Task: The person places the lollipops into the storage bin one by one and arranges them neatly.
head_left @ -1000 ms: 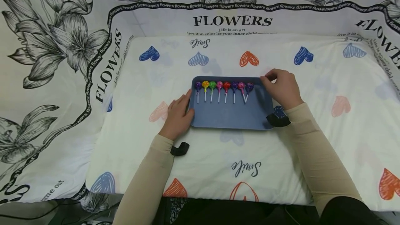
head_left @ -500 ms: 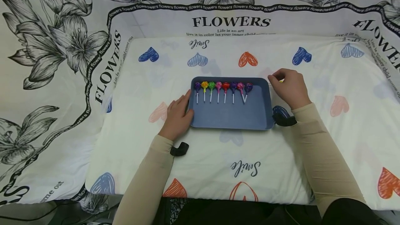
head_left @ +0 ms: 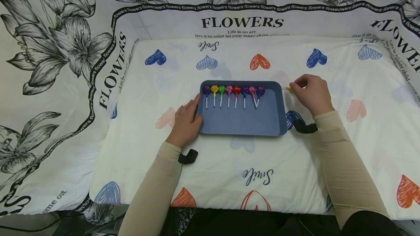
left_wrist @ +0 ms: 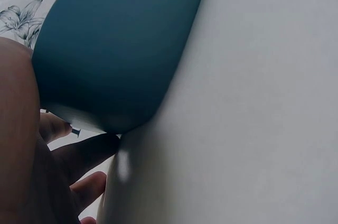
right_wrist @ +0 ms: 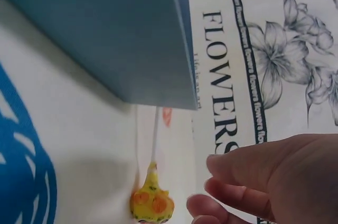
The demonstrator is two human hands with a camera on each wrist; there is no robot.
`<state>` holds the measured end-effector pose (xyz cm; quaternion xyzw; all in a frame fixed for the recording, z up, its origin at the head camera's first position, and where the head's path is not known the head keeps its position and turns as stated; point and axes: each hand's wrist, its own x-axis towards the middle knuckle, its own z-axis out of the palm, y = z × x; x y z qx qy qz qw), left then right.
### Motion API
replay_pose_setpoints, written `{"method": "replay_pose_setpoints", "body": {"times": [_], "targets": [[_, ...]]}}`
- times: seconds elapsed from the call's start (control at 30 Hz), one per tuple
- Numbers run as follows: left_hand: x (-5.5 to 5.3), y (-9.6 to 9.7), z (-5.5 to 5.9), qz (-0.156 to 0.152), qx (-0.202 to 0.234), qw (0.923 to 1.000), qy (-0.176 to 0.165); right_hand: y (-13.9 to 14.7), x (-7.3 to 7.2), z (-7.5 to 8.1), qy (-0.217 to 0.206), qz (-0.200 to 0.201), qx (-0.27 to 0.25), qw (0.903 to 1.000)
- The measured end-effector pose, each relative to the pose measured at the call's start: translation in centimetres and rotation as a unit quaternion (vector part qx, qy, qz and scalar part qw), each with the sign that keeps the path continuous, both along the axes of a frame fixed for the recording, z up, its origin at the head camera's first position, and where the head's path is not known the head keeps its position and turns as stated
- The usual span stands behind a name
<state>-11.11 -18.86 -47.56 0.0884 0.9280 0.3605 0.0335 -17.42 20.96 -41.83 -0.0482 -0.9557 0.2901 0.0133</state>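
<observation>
A blue-grey tray (head_left: 242, 123) lies on the heart-printed cloth, with several wrapped lollipops (head_left: 229, 89) in a row along its far side, sticks toward me. My left hand (head_left: 186, 122) rests against the tray's left side, fingers extended; in the left wrist view its fingers (left_wrist: 87, 155) reach under the tray's dark outer wall (left_wrist: 121, 49). Just right of the tray, a yellow lollipop (right_wrist: 153, 203) lies with its stick toward the tray wall. My right hand (head_left: 311, 94) is over it, fingers loosely bent. In the right wrist view a gap separates its fingertips from the candy.
The pale cloth (head_left: 147, 177) carries printed hearts and words. Beyond it spreads a white flower-print cover (head_left: 177, 24) with a black lettered border. Black straps (head_left: 188, 156) show at both wrists. Cables (head_left: 32, 225) lie below the near edge at left.
My right hand has moved from the tray's far right corner to the right, off the rim. The yellow lollipop's stick and wrapper now show beside the tray. My left hand stays in place.
</observation>
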Motion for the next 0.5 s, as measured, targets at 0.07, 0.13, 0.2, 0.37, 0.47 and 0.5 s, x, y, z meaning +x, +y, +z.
{"method": "replay_pose_setpoints", "body": {"times": [0.07, 0.13, 0.2, 0.37, 0.47, 0.5], "targets": [[0.0, 0.0, 0.0, 0.001, 0.001, 1.0, 0.001, 0.2, 0.0, -0.1, -0.006, -0.002, 0.006, 1.0], [0.0, 0.0, 0.0, 0.001, 0.003, 1.0, 0.001, 0.3, -0.1, -0.2, -0.013, -0.003, 0.01, 0.9999], [0.1, 0.0, 0.0, 0.001, 0.004, 1.0, -0.001, 0.5, -0.1, -0.4, -0.023, -0.001, 0.012, 0.9997], [0.0, 0.0, 0.0, 0.003, 0.004, 1.0, -0.004, 0.7, -0.4, -1.1, -0.055, -0.003, 0.007, 0.9985], [0.0, 0.0, 0.0, 0.002, 0.005, 1.0, -0.005, 0.8, -0.5, -1.5, -0.062, -0.007, 0.003, 0.9981], [0.0, 0.0, 0.0, 0.002, 0.006, 1.0, -0.006, 0.8, -0.5, -1.6, -0.063, -0.009, 0.002, 0.998]]}}
